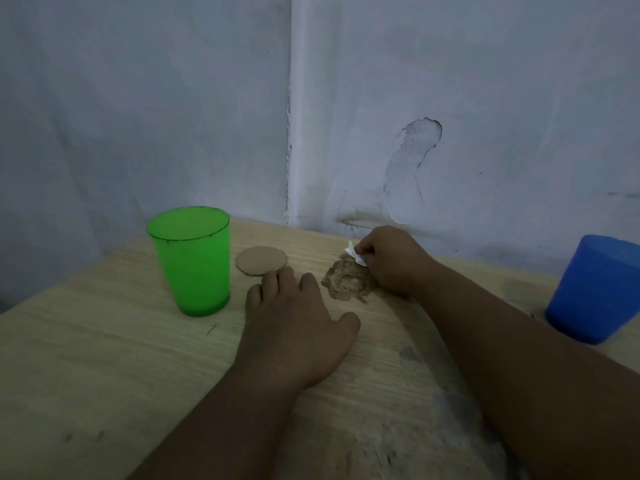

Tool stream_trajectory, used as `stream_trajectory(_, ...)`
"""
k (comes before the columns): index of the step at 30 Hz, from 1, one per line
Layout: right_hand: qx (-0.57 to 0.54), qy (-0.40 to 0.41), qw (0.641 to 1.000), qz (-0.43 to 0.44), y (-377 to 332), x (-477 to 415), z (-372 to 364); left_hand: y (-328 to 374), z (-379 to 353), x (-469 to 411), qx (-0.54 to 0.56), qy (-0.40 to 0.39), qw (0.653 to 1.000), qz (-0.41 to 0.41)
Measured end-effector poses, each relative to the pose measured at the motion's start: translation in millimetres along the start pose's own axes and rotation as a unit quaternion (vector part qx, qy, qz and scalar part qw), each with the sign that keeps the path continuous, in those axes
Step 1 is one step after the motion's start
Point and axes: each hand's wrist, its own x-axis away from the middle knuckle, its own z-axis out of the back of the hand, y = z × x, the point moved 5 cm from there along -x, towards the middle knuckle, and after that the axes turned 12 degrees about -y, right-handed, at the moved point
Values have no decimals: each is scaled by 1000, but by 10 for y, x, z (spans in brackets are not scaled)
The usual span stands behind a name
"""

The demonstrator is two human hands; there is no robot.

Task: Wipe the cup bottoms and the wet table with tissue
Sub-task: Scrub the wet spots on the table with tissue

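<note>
- A pale, scuffed wall (485, 81) rose behind the scene, meeting in a corner above the table's far edge
- A light wood-grain table (104, 375) filled the lower half of the view; grey smudges marked it near the right forearm
- The left hand (294, 317) lay palm down on the table near its middle, fingers straight and slightly spread, holding nothing; its fingertips reached almost to the disc
- The right hand (394, 261) rested further back and to the right, fingers curled, pinching the tissue at the patch's far edge
- A translucent green cup (192, 261) stood upright, rim up, to the left of the left hand
- A blue cup (595, 289) stood well apart at the right edge, partly cut off; whether rim up or down, I cannot tell
- A brownish, wet-looking patch (346, 280) lay on the table between the two hands
- A round tan disc (261, 260) lay flat just right of the green cup
- The tissue (355, 254), a small white scrap, poked out from the right fingers, touching the patch
</note>
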Motion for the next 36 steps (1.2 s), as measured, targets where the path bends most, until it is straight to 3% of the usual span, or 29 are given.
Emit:
stream_trajectory(16,52,-22,988,142,-241,194,-18,-1,10,2,10,27,1000,3)
stream_trajectory(21,-4,-44,993,105,-69,355,51,2,3,8,11,20,1000,2)
stream_trajectory(25,-65,43,996,34,234,355,216,2,-1,2,7,21,1000,3)
stream_trajectory(28,-51,38,996,59,17,330,148,10,-2,0,3,22,1000,5)
stream_trajectory(32,37,36,991,120,-366,142,-13,6,-8,-11,-3,24,1000,4)
stream_trajectory(36,203,-10,974,99,-485,42,-120,1,-11,-24,-6,30,1000,0)
